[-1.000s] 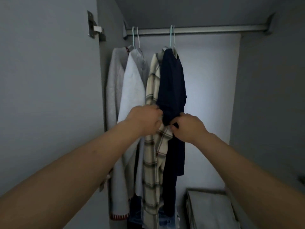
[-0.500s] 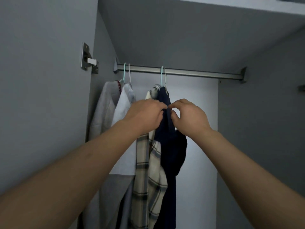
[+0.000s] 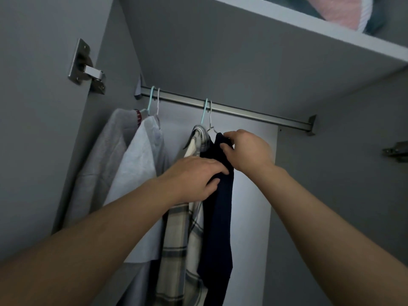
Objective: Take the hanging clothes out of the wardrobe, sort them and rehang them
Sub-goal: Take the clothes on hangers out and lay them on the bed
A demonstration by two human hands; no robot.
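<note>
Navy garment [image 3: 220,217]: right hand [image 3: 247,151] pinching its shoulder, left hand [image 3: 194,180] gripping lower; risking sliding off its hanger [image 3: 210,127].

A metal rail [image 3: 242,111] carries four hangers with grey, white, plaid and navy clothes

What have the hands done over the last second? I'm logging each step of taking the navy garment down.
Both hands climbed from the middle of the navy garment towards its top. The right hand now grips its top edge near the hanger, while the left hand holds the cloth just below. All four hangers remain on the rail; the plaid shirt and two pale garments hang as before.
</note>
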